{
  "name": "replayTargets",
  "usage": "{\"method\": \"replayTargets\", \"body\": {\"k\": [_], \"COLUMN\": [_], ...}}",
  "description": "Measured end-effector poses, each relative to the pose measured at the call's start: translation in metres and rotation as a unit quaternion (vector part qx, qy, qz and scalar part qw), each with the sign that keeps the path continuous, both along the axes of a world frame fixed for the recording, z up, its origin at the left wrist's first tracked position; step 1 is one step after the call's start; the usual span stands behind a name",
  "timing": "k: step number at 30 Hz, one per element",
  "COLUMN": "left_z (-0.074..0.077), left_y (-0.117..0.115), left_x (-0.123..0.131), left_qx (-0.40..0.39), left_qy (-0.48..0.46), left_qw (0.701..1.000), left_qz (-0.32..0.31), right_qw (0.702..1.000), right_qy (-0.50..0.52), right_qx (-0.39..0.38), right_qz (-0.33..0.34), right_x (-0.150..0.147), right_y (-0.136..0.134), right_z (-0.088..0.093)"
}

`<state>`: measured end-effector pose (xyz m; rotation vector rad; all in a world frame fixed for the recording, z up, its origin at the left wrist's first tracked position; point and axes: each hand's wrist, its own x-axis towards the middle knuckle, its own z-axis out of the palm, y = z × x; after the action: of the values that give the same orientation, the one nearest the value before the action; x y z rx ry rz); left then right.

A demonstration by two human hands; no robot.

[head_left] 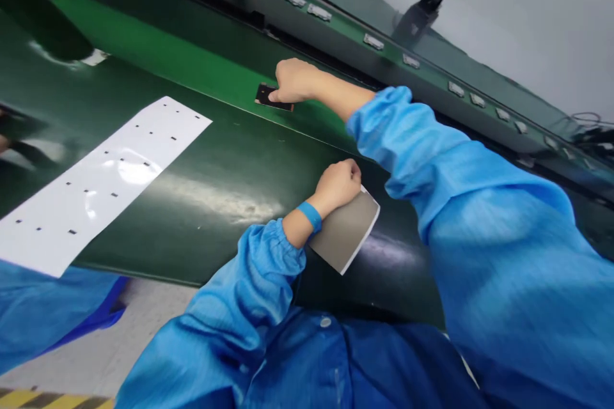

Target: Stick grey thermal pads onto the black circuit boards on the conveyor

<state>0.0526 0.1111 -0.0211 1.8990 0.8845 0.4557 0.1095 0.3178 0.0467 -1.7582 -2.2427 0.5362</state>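
My right hand reaches across to the green belt and has its thumb and fingers closed on a small flat black part with copper-coloured corners. The part lies at or just above the belt's near edge; whether it touches is unclear. Lower down, my left hand, with a blue band on its wrist, rests with curled fingers at the top edge of a grey sheet with white edges. This sheet lies on the dark green table. What the left fingertips pinch, if anything, is hidden.
A long white sheet dotted with small black pieces lies to the left. Beyond the green belt, a ledge bears several small silvery parts. A black tool stands at the back. Another person's blue sleeve shows at lower left.
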Motion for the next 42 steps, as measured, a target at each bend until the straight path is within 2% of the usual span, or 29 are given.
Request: {"method": "replayTargets", "body": {"k": [3, 5, 7, 9, 12, 15, 19, 25, 32, 36, 39, 42], "left_z": [-0.002, -0.005, -0.007, -0.010, -0.014, -0.014, -0.010, -0.006, -0.001, 0.001, 0.002, 0.002], "left_y": [0.005, 0.006, 0.007, 0.007, 0.005, 0.001, -0.004, -0.001, -0.002, -0.004, -0.005, -0.006], "left_x": [0.003, 0.004, 0.005, 0.005, 0.003, 0.002, 0.000, -0.003, -0.006, -0.006, -0.006, -0.006], "left_qx": [-0.037, -0.060, -0.065, -0.056, -0.050, -0.092, -0.127, -0.133, -0.104, -0.100, -0.089, -0.075], "left_qy": [-0.036, -0.062, -0.085, -0.104, -0.133, -0.166, -0.200, -0.173, -0.130, -0.098, -0.084, -0.080], "left_qw": [0.998, 0.994, 0.990, 0.987, 0.985, 0.979, 0.971, 0.975, 0.985, 0.990, 0.992, 0.994], "left_qz": [0.042, 0.072, 0.095, 0.105, 0.100, 0.069, 0.029, 0.046, 0.048, 0.019, 0.008, -0.003], "right_qw": [0.997, 0.992, 0.979, 0.963, 0.939, 0.916, 0.897, 0.895, 0.871, 0.884, 0.901, 0.906], "right_qy": [-0.038, 0.021, 0.109, 0.204, 0.301, 0.344, 0.359, 0.378, 0.422, 0.401, 0.374, 0.364], "right_qx": [0.057, 0.088, 0.083, 0.033, 0.004, 0.055, 0.111, 0.129, 0.136, 0.142, 0.118, 0.095], "right_qz": [-0.046, -0.090, -0.153, -0.175, -0.167, -0.200, -0.234, -0.200, -0.212, -0.194, -0.187, -0.195], "right_x": [0.054, 0.088, 0.114, 0.128, 0.126, 0.116, 0.115, 0.117, 0.119, 0.120, 0.119, 0.119], "right_y": [-0.076, -0.141, -0.203, -0.253, -0.298, -0.312, -0.313, -0.309, -0.307, -0.308, -0.308, -0.307], "right_z": [0.013, 0.009, -0.007, -0.031, -0.061, -0.075, -0.081, -0.089, -0.094, -0.090, -0.085, -0.082]}}
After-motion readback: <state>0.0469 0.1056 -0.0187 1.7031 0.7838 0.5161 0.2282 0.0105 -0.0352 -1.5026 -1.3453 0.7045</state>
